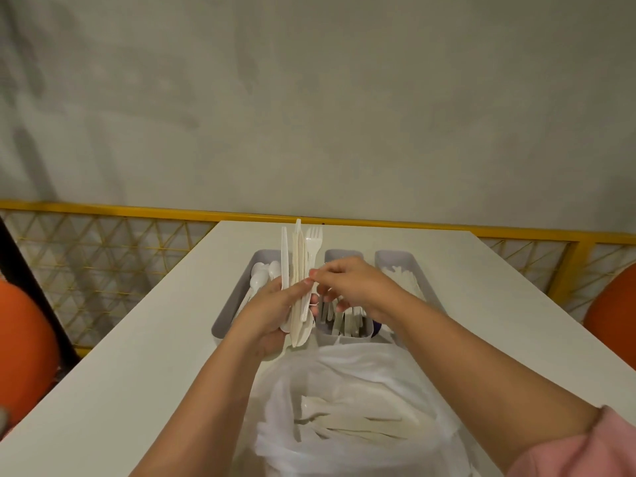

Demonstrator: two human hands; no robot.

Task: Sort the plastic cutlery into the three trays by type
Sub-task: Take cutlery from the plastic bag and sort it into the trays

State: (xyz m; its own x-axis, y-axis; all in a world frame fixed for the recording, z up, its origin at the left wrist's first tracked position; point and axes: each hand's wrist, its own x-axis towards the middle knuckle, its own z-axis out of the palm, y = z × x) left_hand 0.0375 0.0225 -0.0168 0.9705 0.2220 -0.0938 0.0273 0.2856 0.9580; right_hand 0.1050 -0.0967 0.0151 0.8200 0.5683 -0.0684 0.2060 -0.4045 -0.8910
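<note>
Clasping upright cutlery bundle [298,270], left hand [272,311] grip closed round it, right hand [347,284] pinching fork [314,242] handle

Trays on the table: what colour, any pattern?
The trays are plain light grey, with no pattern. The head view, the only one, shows it best on the left tray's outer wall.

Side by side, left grip [272,311] curled round a cutlery bundle [297,256], right grip [351,282] in a pinch on its fork [314,237]

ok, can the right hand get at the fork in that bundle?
Likely yes. The fork sits on the right edge of the bundle, facing the right hand, whose fingertips seem to pinch its handle. The left hand grips the bundle lower down; nothing lies between.
</note>
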